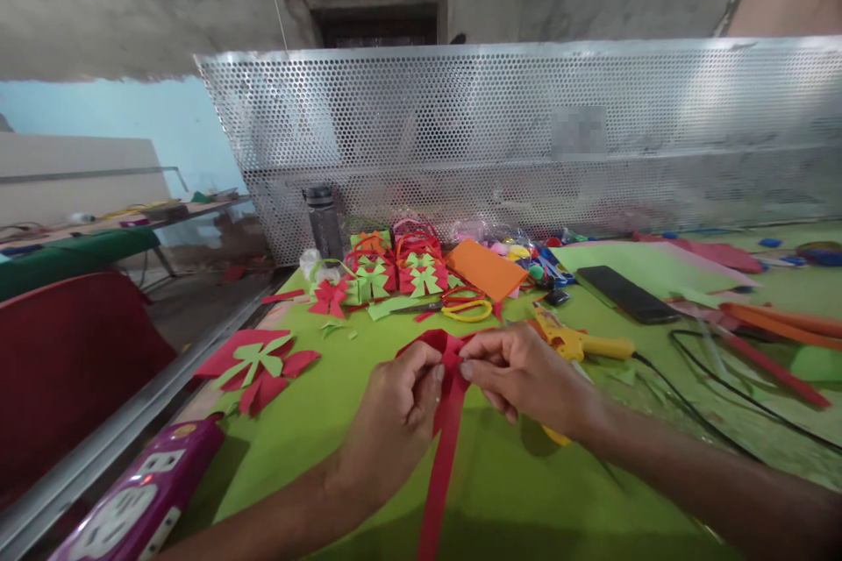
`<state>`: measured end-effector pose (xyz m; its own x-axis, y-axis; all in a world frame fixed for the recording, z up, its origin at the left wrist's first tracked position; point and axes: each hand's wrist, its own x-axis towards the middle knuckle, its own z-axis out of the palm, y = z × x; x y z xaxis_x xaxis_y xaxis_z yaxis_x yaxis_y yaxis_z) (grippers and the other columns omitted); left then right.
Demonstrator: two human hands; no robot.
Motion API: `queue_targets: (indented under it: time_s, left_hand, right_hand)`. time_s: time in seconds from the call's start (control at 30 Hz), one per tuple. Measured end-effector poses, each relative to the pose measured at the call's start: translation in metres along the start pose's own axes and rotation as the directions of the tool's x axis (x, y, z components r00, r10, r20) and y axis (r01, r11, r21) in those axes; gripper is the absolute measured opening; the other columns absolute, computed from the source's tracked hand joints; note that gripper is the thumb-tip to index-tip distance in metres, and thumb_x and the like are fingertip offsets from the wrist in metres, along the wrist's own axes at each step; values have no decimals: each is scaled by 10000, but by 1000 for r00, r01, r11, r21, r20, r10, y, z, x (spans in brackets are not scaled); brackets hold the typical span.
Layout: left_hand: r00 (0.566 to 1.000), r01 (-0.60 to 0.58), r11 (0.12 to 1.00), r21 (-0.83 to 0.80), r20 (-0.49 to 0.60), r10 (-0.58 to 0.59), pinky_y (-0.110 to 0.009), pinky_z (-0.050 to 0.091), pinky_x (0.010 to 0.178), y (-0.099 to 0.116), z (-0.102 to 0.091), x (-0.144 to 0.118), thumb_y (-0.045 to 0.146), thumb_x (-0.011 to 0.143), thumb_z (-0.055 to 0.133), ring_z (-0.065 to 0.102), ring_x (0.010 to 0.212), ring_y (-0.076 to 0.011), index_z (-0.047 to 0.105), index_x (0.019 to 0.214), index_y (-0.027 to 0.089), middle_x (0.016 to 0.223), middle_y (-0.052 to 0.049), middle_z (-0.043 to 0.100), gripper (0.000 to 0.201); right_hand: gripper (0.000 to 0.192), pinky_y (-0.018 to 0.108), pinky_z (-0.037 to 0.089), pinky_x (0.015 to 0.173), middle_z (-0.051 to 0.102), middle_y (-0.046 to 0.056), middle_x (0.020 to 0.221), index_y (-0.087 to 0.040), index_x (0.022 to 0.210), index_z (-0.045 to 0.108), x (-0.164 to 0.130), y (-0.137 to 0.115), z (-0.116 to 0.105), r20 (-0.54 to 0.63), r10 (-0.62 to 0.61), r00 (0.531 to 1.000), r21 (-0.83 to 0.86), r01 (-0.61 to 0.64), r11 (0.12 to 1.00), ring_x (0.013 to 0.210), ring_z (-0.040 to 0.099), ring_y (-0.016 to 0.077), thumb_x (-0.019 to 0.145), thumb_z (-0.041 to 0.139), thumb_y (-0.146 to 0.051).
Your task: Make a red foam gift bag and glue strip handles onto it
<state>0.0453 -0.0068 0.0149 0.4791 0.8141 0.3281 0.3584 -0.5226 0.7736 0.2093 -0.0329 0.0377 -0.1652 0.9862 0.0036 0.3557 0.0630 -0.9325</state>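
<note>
Both hands meet at the middle of the table over a red paper strip point(442, 473), whose long tail hangs toward me. My left hand point(401, 412) pinches the strip's upper part from the left, thumb against fingers. From the right, my right hand point(519, 372) pinches the same piece close by, where the red material folds over or crosses. The exact fold is partly hidden by my fingers. A yellow glue gun point(588, 344) lies just beyond my right hand. Ahead of the hands are yellow-handled scissors point(467, 309).
Red and green paper bow shapes point(260, 364) lie left, near a purple box point(154, 478). Small decorated paper bags point(421, 267), a grey bottle point(324, 223) and orange paper point(487, 268) stand or lie ahead. A phone point(624, 294) and black cable point(703, 408) are right. Perforated metal panel point(526, 123) behind.
</note>
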Motion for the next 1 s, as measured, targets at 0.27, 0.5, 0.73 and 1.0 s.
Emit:
queue_targets:
  time_s: [0.27, 0.5, 0.73, 1.0]
  left_hand:
    - [999, -37, 997, 65, -32, 39, -197, 303, 502, 4, 3, -2, 199, 870, 401, 381, 511, -90, 511, 725, 174, 573, 41, 461, 183]
    - [990, -133, 972, 192, -22, 139, -209, 325, 540, -4, 5, -6, 199, 892, 376, 453, 539, -102, 526, 787, 191, 614, 31, 523, 184]
    - [988, -142, 969, 201, -28, 150, -212, 311, 512, -4, 4, -5, 192, 894, 371, 444, 514, -101, 540, 814, 186, 600, 35, 521, 187]
    - [993, -118, 981, 156, -4, 120, -211, 317, 515, -10, 4, -4, 206, 895, 389, 426, 508, -93, 538, 811, 182, 599, 43, 506, 173]
  right_hand:
    - [181, 144, 313, 340, 446, -81, 415, -173, 590, 536, 0, 0, -2, 29, 6, 1000, -95, -3, 995, 328, 392, 38, 768, 501, -183]
    - [188, 154, 287, 345, 428, -79, 435, -180, 595, 504, 0, -1, 0, 37, 35, 999, -166, -28, 986, 347, 394, 49, 781, 483, -194]
    - [251, 180, 227, 411, 362, -73, 466, -171, 524, 425, 2, 4, 3, -18, -190, 982, -318, 174, 932, 424, 325, 47, 768, 475, -143]
    - [207, 200, 229, 438, 349, -69, 488, -165, 573, 497, 5, 9, 5, -44, -177, 983, -302, 156, 941, 447, 318, 63, 779, 482, -169]
